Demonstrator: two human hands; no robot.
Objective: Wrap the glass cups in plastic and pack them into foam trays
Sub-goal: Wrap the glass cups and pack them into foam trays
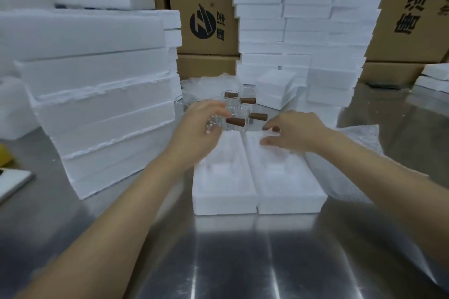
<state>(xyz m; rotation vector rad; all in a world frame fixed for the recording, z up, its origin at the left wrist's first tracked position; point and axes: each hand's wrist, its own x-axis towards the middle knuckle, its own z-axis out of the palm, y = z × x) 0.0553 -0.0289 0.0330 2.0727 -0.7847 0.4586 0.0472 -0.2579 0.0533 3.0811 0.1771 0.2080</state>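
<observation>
Behind two foam trays, glass cups cluster; left hand curls at the nearest, grip too blurred to tell; right hand hangs loose, empty, over a tray. Best lifted straight up, clear of neighbours

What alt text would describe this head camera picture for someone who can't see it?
A person's left hand, blurred, reaches a glass cup with a brown handle, while the open right hand is over the right of two foam trays on a metal table; foam stacks stand around them.
</observation>
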